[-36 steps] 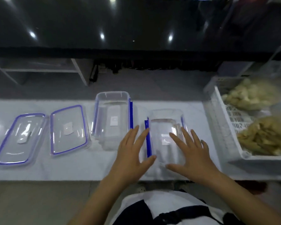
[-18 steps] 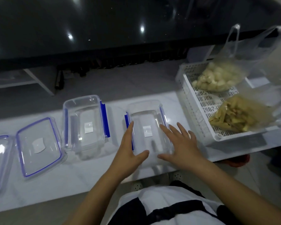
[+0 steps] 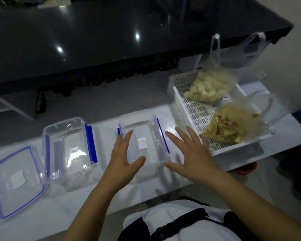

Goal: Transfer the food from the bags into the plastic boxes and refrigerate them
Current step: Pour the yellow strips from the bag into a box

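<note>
Two clear plastic boxes with blue clips stand open on the white counter: one in the middle [image 3: 142, 129] and one further left [image 3: 68, 136]. My left hand [image 3: 123, 160] lies with straight fingers against the middle box's left side. My right hand [image 3: 189, 155] is spread flat just right of that box, holding nothing. A white slotted basket [image 3: 186, 105] at the right holds a bag of pale round food pieces [image 3: 210, 86] and a bag of yellowish strips [image 3: 233, 126].
A clear lid with a blue rim [image 3: 16, 180] lies at the far left of the counter [image 3: 76, 206]. A dark glossy tabletop [image 3: 111, 32] stands beyond a strip of grey floor. The counter's front edge runs close to my body.
The view has swung to the right, so the basket and bags show fully. My right hand has slid off the middle box toward the basket; my left hand stays at the box's left side.
</note>
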